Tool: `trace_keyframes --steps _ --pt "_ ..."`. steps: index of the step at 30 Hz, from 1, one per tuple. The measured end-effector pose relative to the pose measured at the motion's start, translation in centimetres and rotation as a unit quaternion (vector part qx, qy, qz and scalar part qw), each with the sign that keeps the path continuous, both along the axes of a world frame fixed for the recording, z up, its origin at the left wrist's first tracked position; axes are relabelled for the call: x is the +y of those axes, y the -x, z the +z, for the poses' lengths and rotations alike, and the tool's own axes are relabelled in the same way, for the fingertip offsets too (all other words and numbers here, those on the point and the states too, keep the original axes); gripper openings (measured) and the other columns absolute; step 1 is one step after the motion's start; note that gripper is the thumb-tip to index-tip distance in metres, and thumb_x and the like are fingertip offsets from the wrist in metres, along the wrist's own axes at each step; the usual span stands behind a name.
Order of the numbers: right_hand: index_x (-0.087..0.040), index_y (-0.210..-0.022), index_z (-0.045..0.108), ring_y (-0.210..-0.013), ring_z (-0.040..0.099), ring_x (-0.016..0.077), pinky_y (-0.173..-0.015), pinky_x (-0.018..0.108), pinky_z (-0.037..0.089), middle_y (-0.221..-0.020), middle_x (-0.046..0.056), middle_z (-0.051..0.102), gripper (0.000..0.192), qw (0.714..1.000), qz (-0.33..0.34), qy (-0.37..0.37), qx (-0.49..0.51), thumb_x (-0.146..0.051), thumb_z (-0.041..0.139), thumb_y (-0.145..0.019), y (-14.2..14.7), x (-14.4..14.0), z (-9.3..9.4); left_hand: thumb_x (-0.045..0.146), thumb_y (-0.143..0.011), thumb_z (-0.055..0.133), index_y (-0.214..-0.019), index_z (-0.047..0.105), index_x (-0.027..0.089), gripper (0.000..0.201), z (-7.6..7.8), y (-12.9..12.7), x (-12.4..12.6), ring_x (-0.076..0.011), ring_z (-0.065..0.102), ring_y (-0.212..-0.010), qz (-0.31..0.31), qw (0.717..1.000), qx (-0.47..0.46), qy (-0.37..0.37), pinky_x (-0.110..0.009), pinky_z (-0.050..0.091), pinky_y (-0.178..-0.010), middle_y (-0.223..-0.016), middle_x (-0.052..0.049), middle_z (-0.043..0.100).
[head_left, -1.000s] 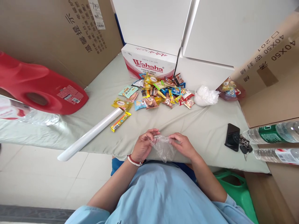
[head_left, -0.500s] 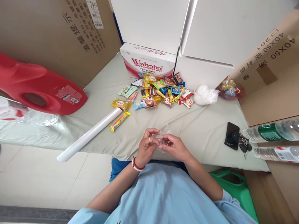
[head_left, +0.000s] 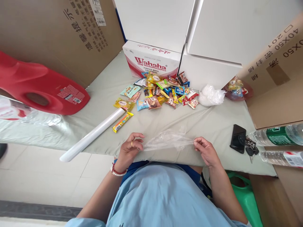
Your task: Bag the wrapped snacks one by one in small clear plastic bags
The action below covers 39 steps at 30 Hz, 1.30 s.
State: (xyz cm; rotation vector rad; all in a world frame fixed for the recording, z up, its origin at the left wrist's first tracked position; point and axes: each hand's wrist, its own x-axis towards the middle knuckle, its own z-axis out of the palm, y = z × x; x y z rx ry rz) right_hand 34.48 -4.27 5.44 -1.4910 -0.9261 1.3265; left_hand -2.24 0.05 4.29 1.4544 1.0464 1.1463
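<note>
Clear plastic, thin and crinkled: that is the bag [head_left: 168,142] I have stretched between my 2 hands, low over the near edge of the grey-green cloth [head_left: 208,123] that covers the table. My left hand [head_left: 129,150] pinches one end of it between thumb and fingertips, a ring on one finger and a red-and-white bead bracelet [head_left: 116,171] at the wrist; my right hand [head_left: 206,150] pinches the other end the same way, so the bag hangs in a loose band between them. Further back on the cloth lies a heap of wrapped snacks [head_left: 163,93] in front of a red-and-white Wahaha carton [head_left: 151,60]. Just left of the heap a long white roll [head_left: 94,134] lies at a slant, with a yellow snack bar [head_left: 122,122] beside it. A crumpled wad of clear bags [head_left: 210,95] sits right of the heap. Near my right hand, a black phone [head_left: 237,138] and keys [head_left: 249,148] rest next to 2 water bottles [head_left: 276,135] lying on their sides. A red jug [head_left: 40,86] lies far left.
</note>
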Motion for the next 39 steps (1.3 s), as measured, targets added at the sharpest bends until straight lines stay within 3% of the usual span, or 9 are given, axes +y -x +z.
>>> trace_keyframes --steps 3,9,13,17,23,27,31,34,39 --pt "-0.021 -0.083 0.069 -0.073 0.053 0.0161 -0.069 0.029 0.044 -0.079 0.002 0.062 0.034 0.992 0.054 0.008 -0.110 -0.054 0.076 -0.083 -0.6 -1.4 -0.3 0.031 -0.093 0.058 -0.084 0.078 0.023 0.023 0.9 1.9 -0.9 -0.0280 0.058 -0.126 -0.170 0.978 0.121 0.008 -0.047 0.046 -0.111 -0.131 -0.010 0.067" --pt "-0.023 -0.093 0.070 -0.098 0.066 0.0212 -0.088 0.033 0.051 -0.107 0.007 0.073 0.024 0.974 0.150 -0.094 -0.144 -0.046 0.065 -0.096 0.8 -1.2 1.8 0.047 -0.096 0.059 -0.056 0.052 0.021 0.048 3.0 -2.2 -0.7 -0.0329 0.052 -0.134 0.116 0.948 0.286 -0.082 -0.053 0.040 -0.114 -0.113 -0.012 0.072" --pt "-0.024 -0.090 0.068 -0.107 0.066 0.0208 -0.097 0.034 0.049 -0.112 0.007 0.072 0.018 0.945 0.210 -0.171 -0.185 -0.037 0.061 -0.100 2.1 0.0 3.4 0.045 -0.077 0.081 -0.090 0.067 0.021 0.031 3.5 -7.6 0.8 -0.0357 0.051 -0.135 0.104 0.917 0.363 -0.132 -0.053 0.040 -0.112 -0.141 -0.017 0.059" --pt "-0.024 -0.094 0.069 -0.104 0.066 0.0200 -0.093 0.032 0.050 -0.110 0.006 0.072 0.017 0.956 0.167 -0.165 -0.178 -0.039 0.062 -0.099 1.4 -0.5 3.3 0.029 -0.073 0.074 -0.094 0.071 0.023 0.022 2.1 -8.8 3.6 -0.0255 0.067 -0.096 0.038 0.967 0.246 0.051 -0.040 0.048 -0.096 -0.101 -0.007 0.074" --pt "-0.021 -0.091 0.066 -0.080 0.062 0.0194 -0.073 0.031 0.051 -0.086 0.004 0.067 0.037 0.977 0.092 0.010 -0.194 -0.058 0.062 -0.093 -2.2 -3.4 0.9 0.047 -0.084 0.051 -0.072 0.056 0.022 0.029 0.0 -5.6 5.9 -0.0123 0.042 -0.045 0.105 0.968 0.081 0.213 -0.025 0.037 -0.049 -0.052 0.005 0.049" --pt "-0.022 -0.120 0.063 -0.111 0.062 0.0267 -0.091 0.041 0.054 -0.120 0.012 0.067 0.052 0.970 0.063 0.008 -0.233 -0.062 0.067 -0.087 -2.4 -3.4 0.6 0.056 -0.088 0.048 -0.069 0.057 0.022 0.040 -0.4 -6.3 4.5 -0.0114 0.031 -0.038 0.089 0.960 0.051 0.260 -0.026 0.029 -0.043 -0.042 0.007 0.038" --pt "-0.026 -0.151 0.044 -0.133 0.052 0.0287 -0.108 0.047 0.045 -0.148 0.013 0.054 0.087 0.953 0.083 -0.077 -0.281 -0.053 0.080 -0.076 0.5 -0.2 0.4 0.066 -0.091 0.042 -0.072 0.064 0.020 0.054 -0.9 -7.5 4.0 -0.0124 0.032 -0.038 0.063 0.958 0.084 0.268 -0.027 0.030 -0.044 -0.040 0.006 0.036" --pt "-0.023 -0.133 0.061 -0.099 0.066 0.0240 -0.092 0.041 0.052 -0.113 0.009 0.071 0.059 0.951 0.119 -0.034 -0.283 -0.046 0.071 -0.080 2.6 4.0 -1.2 0.068 -0.092 0.037 -0.076 0.066 0.021 0.058 -1.4 -7.1 5.0 -0.0147 0.038 -0.042 0.078 0.954 0.151 0.245 -0.028 0.034 -0.048 -0.044 0.005 0.037" --pt "-0.020 -0.087 0.068 -0.067 0.059 0.0167 -0.066 0.029 0.047 -0.074 0.002 0.066 0.027 0.973 0.067 -0.043 -0.216 -0.043 0.059 -0.079 2.4 11.2 -3.2 0.055 -0.084 0.059 -0.110 0.065 0.016 0.047 -1.2 -4.9 6.3 -0.0256 0.064 -0.083 0.196 0.934 0.252 0.158 -0.039 0.051 -0.078 -0.086 -0.007 0.066"
